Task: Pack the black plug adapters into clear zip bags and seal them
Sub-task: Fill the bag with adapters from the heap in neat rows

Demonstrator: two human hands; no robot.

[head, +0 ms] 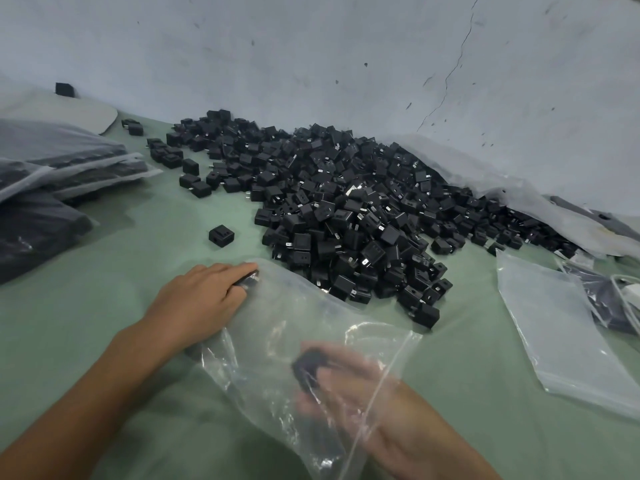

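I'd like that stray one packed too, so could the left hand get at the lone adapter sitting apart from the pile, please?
Probably yes: the lone adapter lies on bare cloth just beyond the left hand, though that hand already holds an adapter.

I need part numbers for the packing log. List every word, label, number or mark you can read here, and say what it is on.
No readable text anywhere in this view.
Adapters in the pile: small marks and one red dot, too small to read.
Adapter in the right hand: blurred behind the bag.
Spare bag: no print visible.
Filled bags: nothing legible.
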